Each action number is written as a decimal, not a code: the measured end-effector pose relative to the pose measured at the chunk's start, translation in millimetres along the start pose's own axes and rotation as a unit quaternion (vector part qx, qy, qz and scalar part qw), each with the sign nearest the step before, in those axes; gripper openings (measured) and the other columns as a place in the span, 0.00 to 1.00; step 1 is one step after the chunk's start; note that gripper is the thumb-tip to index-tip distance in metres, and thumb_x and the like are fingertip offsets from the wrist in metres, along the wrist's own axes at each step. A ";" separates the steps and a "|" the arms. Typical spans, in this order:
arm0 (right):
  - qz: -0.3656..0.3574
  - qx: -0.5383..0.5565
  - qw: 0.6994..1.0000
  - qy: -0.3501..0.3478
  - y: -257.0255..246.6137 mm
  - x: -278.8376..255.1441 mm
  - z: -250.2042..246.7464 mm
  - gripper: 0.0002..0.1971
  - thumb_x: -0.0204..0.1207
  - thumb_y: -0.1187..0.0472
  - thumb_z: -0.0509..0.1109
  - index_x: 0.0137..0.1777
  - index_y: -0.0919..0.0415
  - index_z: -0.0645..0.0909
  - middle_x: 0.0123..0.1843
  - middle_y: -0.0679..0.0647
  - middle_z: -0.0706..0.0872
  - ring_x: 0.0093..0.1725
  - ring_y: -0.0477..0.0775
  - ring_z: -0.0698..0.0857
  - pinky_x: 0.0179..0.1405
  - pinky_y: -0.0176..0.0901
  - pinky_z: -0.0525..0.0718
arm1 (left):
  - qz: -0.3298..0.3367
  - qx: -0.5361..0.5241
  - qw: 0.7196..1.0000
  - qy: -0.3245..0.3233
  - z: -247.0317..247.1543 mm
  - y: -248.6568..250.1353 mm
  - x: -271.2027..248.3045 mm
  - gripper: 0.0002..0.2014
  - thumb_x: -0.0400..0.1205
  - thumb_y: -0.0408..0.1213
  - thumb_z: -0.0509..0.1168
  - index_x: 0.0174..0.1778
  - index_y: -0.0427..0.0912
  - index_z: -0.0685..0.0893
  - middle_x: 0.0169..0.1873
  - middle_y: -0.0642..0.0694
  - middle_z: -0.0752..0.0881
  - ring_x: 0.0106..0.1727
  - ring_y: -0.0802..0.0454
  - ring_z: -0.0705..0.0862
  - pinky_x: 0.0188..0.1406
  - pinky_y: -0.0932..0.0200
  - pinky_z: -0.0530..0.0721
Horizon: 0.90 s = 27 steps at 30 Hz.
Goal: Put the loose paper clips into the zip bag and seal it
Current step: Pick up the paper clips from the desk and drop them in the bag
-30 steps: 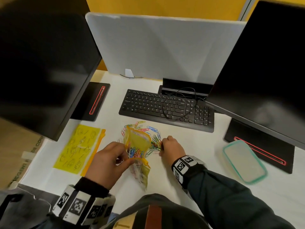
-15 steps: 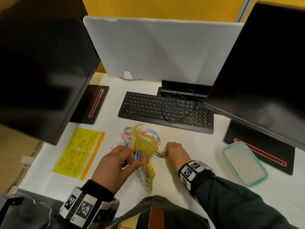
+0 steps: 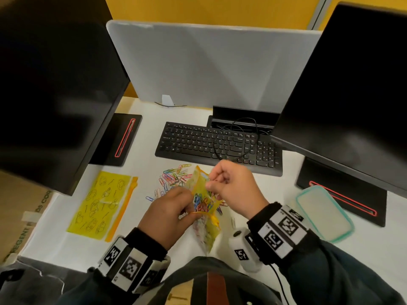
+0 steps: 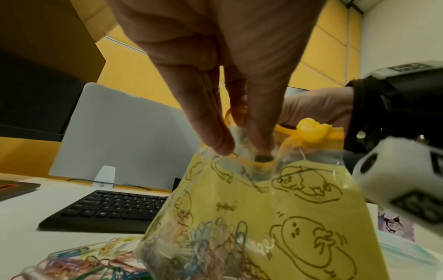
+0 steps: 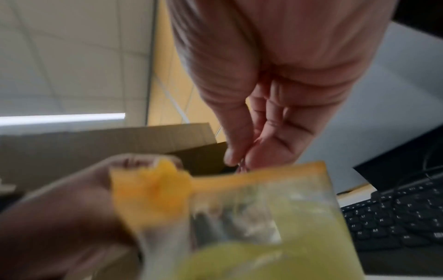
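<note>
A yellow zip bag [image 3: 203, 198] with cartoon prints is held upright over the white desk, its mouth open and coloured paper clips [image 4: 203, 242] inside. My left hand [image 3: 169, 214] pinches the bag's orange rim [image 4: 242, 161] beside the yellow duck slider [image 4: 311, 134]. Just above the mouth, my right hand [image 3: 229, 186] pinches a few paper clips between thumb and fingertips [image 5: 239, 161]. Several loose paper clips [image 3: 174, 177] lie on the desk behind and left of the bag.
A black keyboard [image 3: 218, 146] with a looped cable lies behind the clips. Two dark monitors [image 3: 55, 95] [image 3: 352, 95] flank the desk on black stands. A second yellow zip bag [image 3: 99, 205] lies flat at left, a teal-rimmed lid [image 3: 323, 214] at right.
My right hand has risen from the clips on the desk to above the bag's mouth. The left hand has kept its hold on the bag, which stands more upright.
</note>
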State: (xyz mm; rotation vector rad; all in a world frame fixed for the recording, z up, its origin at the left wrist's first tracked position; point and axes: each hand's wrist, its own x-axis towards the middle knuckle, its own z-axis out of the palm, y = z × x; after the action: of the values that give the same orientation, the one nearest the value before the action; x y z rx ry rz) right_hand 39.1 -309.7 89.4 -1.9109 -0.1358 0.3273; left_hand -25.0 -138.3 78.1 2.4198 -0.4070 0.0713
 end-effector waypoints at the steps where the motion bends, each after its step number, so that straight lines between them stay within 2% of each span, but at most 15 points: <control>1: -0.013 -0.032 0.999 -0.005 -1.3 -1.6 4.3 0.08 0.66 0.62 0.77 0.33 0.53 0.80 0.29 0.52 0.81 0.29 0.50 0.78 0.34 0.49 0.82 | 0.001 -0.001 1.000 0.002 -0.9 0.7 0.2 0.15 0.71 0.54 0.63 0.30 0.50 0.69 0.33 0.53 0.76 0.32 0.54 0.75 0.29 0.52 0.81; 3: -0.035 -0.018 0.999 0.030 -0.7 0.7 5.6 0.05 0.70 0.57 0.74 0.34 0.51 0.82 0.30 0.48 0.83 0.32 0.50 0.81 0.36 0.47 0.83 | -0.007 -0.010 1.000 0.010 -4.6 -0.2 -2.5 0.14 0.71 0.55 0.63 0.30 0.50 0.68 0.35 0.50 0.79 0.33 0.51 0.78 0.29 0.52 0.82; 6: -0.006 0.027 0.993 0.112 19.9 15.2 -5.4 0.07 0.75 0.60 0.68 0.38 0.49 0.82 0.34 0.47 0.84 0.34 0.50 0.84 0.39 0.49 0.87 | -0.036 -0.009 0.999 0.030 -12.2 -6.3 -12.4 0.17 0.70 0.59 0.61 0.29 0.49 0.70 0.35 0.49 0.81 0.33 0.50 0.81 0.30 0.52 0.82; 7: 0.019 -0.016 0.995 0.101 32.1 20.4 -8.5 0.05 0.75 0.60 0.69 0.41 0.48 0.81 0.37 0.47 0.83 0.37 0.52 0.84 0.43 0.52 0.87 | -0.046 -0.010 0.998 0.035 -14.4 -9.8 -17.0 0.18 0.70 0.60 0.61 0.28 0.49 0.71 0.35 0.49 0.80 0.33 0.51 0.81 0.30 0.53 0.82; 8: 0.052 -0.094 0.992 0.062 44.8 23.8 -9.4 0.06 0.73 0.58 0.72 0.49 0.49 0.81 0.42 0.49 0.83 0.43 0.55 0.84 0.49 0.52 0.86 | -0.055 -0.011 0.998 0.039 -16.7 -13.0 -22.3 0.19 0.70 0.62 0.61 0.28 0.49 0.72 0.35 0.51 0.80 0.34 0.51 0.81 0.30 0.54 0.83; 10: 0.120 -0.264 0.955 -0.067 70.0 23.2 -1.8 0.32 0.64 0.53 0.79 0.68 0.54 0.73 0.60 0.56 0.78 0.59 0.60 0.80 0.61 0.50 0.80 | -0.074 -0.018 0.996 0.048 -21.8 -18.6 -33.8 0.21 0.70 0.64 0.61 0.28 0.49 0.72 0.36 0.53 0.80 0.36 0.51 0.83 0.30 0.54 0.84; 11: 0.134 -0.313 0.933 -0.118 77.3 20.9 4.7 0.45 0.59 0.51 0.82 0.75 0.55 0.64 0.67 0.58 0.73 0.65 0.61 0.76 0.66 0.52 0.78 | -0.085 -0.025 0.995 0.054 -24.8 -20.9 -39.3 0.20 0.69 0.64 0.62 0.28 0.49 0.73 0.36 0.53 0.81 0.39 0.50 0.84 0.30 0.55 0.85; 12: 0.130 -0.345 0.918 -0.145 82.5 19.2 11.9 0.54 0.55 0.50 0.84 0.78 0.54 0.56 0.71 0.58 0.68 0.69 0.62 0.72 0.67 0.54 0.76 | -0.096 -0.032 0.993 0.060 -27.8 -22.5 -44.1 0.19 0.69 0.63 0.64 0.28 0.49 0.73 0.36 0.51 0.82 0.41 0.50 0.85 0.30 0.55 0.86; 14: 0.097 -0.375 0.911 -0.141 89.0 24.8 27.0 0.59 0.53 0.50 0.85 0.79 0.51 0.49 0.73 0.57 0.65 0.70 0.62 0.68 0.66 0.57 0.77 | -0.112 -0.027 0.991 0.072 -33.3 -25.0 -52.0 0.18 0.68 0.61 0.64 0.28 0.50 0.73 0.36 0.50 0.83 0.41 0.52 0.84 0.32 0.55 0.85; 17: 0.079 -0.391 0.910 -0.110 87.1 43.8 44.1 0.60 0.54 0.46 0.84 0.80 0.54 0.48 0.72 0.57 0.66 0.70 0.61 0.67 0.65 0.56 0.78 | -0.120 -0.011 0.990 0.074 -38.8 -26.9 -59.4 0.17 0.68 0.60 0.63 0.27 0.49 0.74 0.36 0.49 0.83 0.38 0.57 0.81 0.32 0.59 0.82; 20: 0.062 -0.423 0.896 -0.123 80.9 53.9 55.5 0.54 0.55 0.44 0.83 0.77 0.59 0.57 0.69 0.57 0.68 0.68 0.61 0.69 0.62 0.56 0.79 | -0.131 -0.003 0.989 0.072 -41.0 -29.7 -64.8 0.19 0.68 0.60 0.62 0.26 0.46 0.75 0.36 0.48 0.83 0.37 0.57 0.81 0.32 0.59 0.82; 24: 0.040 -0.415 0.902 -0.114 84.8 48.8 62.1 0.27 0.68 0.57 0.76 0.66 0.62 0.73 0.61 0.59 0.74 0.62 0.62 0.77 0.59 0.54 0.81 | -0.142 -0.005 0.987 0.080 -44.2 -35.8 -67.9 0.21 0.67 0.61 0.62 0.24 0.44 0.76 0.35 0.46 0.84 0.37 0.57 0.81 0.31 0.60 0.81; 27: 0.025 -0.410 0.909 -0.070 89.7 37.9 63.8 0.12 0.76 0.63 0.65 0.58 0.65 0.78 0.57 0.62 0.79 0.55 0.63 0.81 0.54 0.50 0.81 | -0.138 -0.005 0.988 0.073 -47.0 -41.7 -70.0 0.19 0.67 0.62 0.61 0.25 0.48 0.73 0.34 0.45 0.83 0.37 0.52 0.82 0.31 0.58 0.80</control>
State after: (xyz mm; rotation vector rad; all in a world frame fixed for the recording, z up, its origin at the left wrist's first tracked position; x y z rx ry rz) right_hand 51.0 -274.9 -21.0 -2.7267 -0.3644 0.4931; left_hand -76.1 -59.4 77.8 2.4189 -0.0034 0.1231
